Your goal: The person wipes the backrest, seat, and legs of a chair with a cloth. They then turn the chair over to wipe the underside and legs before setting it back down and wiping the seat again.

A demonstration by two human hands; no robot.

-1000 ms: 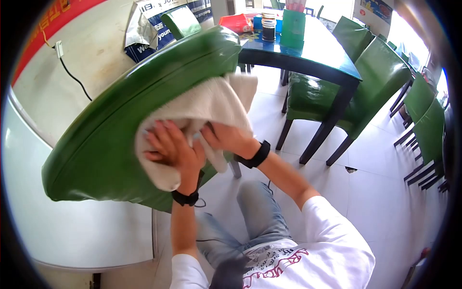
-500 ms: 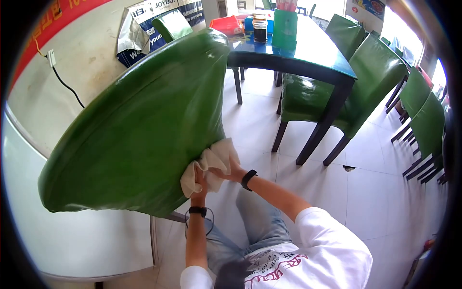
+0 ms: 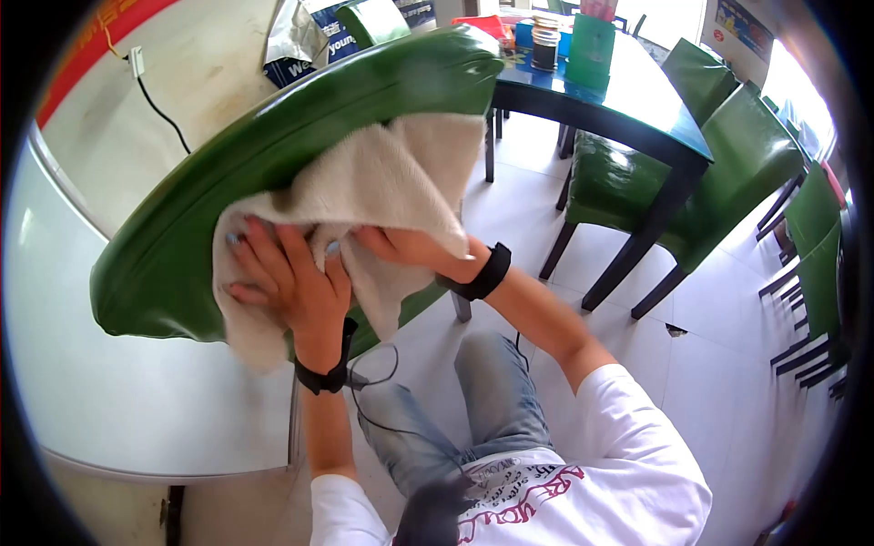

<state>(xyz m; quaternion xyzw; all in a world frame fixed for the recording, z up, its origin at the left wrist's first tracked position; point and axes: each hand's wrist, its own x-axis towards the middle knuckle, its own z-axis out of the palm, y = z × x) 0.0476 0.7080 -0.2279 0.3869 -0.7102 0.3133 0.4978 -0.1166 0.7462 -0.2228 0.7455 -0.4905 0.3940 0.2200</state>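
A beige cloth (image 3: pixel 364 173) lies spread across the green glossy chair back (image 3: pixel 173 273) that fills the left of the view. My left hand (image 3: pixel 296 282) presses flat on the cloth's left part, its fingers stretched out and spread. Further right, my right hand (image 3: pixel 410 250) has its fingers tucked into a fold of the same cloth and grips it; the fingertips are partly hidden. Both wrists carry black bands, and a thin cable hangs near the left one.
A dark glass-topped table (image 3: pixel 637 100) stands ahead, bearing a dark-filled jar (image 3: pixel 544 47) and a green holder (image 3: pixel 590 55). A green chair (image 3: pixel 737 173) is beside it, with more along the right. A white-topped surface (image 3: pixel 182 409) lies on the left below the wall.
Both hands have moved up the chair back from its lower edge. The bunched cloth is now spread out, and my left hand's fingers have opened flat on it.
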